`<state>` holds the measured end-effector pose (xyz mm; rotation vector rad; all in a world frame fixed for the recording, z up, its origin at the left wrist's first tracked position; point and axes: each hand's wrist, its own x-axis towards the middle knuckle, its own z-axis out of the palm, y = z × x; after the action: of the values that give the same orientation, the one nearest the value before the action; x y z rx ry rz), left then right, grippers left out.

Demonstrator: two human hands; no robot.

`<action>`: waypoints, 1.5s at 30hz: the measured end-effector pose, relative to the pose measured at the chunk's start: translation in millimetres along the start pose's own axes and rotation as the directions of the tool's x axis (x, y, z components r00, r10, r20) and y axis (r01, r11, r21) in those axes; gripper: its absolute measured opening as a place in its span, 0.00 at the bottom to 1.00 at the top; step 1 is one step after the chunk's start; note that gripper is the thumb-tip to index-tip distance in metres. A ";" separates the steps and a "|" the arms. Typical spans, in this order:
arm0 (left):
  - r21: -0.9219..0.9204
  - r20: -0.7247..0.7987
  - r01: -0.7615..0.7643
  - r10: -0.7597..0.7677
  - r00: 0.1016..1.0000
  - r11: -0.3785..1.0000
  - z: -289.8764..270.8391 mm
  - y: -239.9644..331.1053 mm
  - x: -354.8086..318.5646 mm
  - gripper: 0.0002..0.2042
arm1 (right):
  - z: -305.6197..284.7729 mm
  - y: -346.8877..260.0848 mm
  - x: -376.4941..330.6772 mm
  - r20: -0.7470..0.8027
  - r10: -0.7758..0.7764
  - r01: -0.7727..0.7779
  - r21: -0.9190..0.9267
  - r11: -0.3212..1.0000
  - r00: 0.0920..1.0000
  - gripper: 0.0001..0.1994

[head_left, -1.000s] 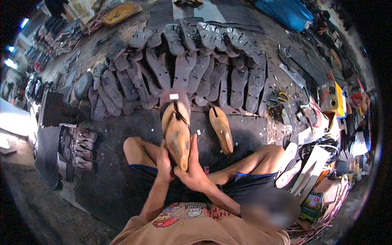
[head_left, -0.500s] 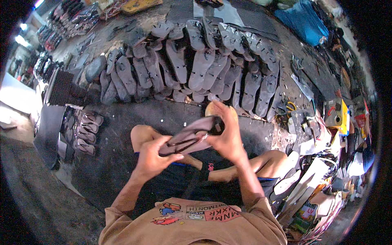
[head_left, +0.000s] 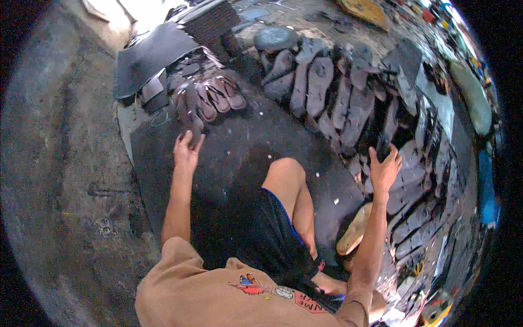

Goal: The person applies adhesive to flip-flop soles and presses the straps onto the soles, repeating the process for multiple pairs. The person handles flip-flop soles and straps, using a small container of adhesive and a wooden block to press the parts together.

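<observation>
At the far left, a brownish flip-flop (head_left: 188, 103) lies against a small group of finished flip-flops (head_left: 220, 98) on the dark mat. My left hand (head_left: 188, 154) has its near end between thumb and fingers. To the right, my right hand (head_left: 385, 170) reaches into the rows of grey shoe soles (head_left: 320, 82). Its thumb and fingers are on either side of the near end of a dark sole (head_left: 389, 122). Shadow hides part of that contact. Black strap pieces stick out of several soles.
Dark mat (head_left: 234, 152) spreads between my arms, with small white scraps on it. A yellowish foot-shaped form (head_left: 354, 229) lies beside my right forearm. Stacked dark sheets (head_left: 210, 24) and a bent grey sheet (head_left: 155, 57) stand behind the flip-flops. Concrete floor (head_left: 71, 163) runs along the left.
Both hands held the flip-flop before my body; now they are far apart. My left hand has carried it to the group at left, my right has moved to the soles. The view has turned left.
</observation>
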<state>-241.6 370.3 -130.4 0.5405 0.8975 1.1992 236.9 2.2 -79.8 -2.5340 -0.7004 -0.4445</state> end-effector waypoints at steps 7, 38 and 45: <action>0.168 -0.414 0.097 -0.020 0.910 0.981 -101.3 18.8 101.1 0.32 | 10.1 -10.9 -10.3 -0.030 0.144 -0.137 0.160 0.978 0.989 0.23; -0.008 0.983 -0.683 -0.118 -0.137 0.731 247.8 -69.4 -412.4 0.22 | -294.7 -9.5 -196.1 -0.032 0.009 0.018 0.733 0.680 0.999 0.26; 0.082 0.913 -0.639 -0.315 -0.259 0.765 234.8 -102.4 -389.0 0.18 | -246.5 38.1 -228.7 0.200 -0.081 -0.114 0.797 0.593 0.976 0.20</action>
<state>-28.3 -7.5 39.0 1.9691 -0.4906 0.1884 26.7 -244.7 17.0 -1.6980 -0.7336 0.1709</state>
